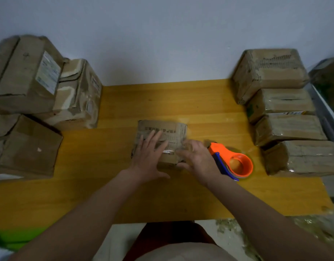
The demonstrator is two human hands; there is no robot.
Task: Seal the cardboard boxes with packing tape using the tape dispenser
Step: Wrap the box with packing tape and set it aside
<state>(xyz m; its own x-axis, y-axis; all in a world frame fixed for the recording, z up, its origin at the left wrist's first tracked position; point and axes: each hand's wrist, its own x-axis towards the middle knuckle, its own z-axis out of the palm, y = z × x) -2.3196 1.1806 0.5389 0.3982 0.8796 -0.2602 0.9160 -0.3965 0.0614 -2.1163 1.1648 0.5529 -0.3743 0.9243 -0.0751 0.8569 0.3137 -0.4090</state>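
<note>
A small worn cardboard box [162,129] with printed text lies in the middle of the yellow table [115,151]. My left hand [149,155] rests flat on its top with the fingers spread. My right hand [196,159] presses on the box's right near corner, fingers spread and holding nothing. An orange tape dispenser [236,162] with a blue handle lies on the table just right of my right hand, apart from the box.
Several cardboard boxes [40,87] are stacked on the table's left side. Several more boxes [283,110], wrapped in tape, are piled along the right side. A pale wall stands behind the table. The table's near edge runs in front of my lap.
</note>
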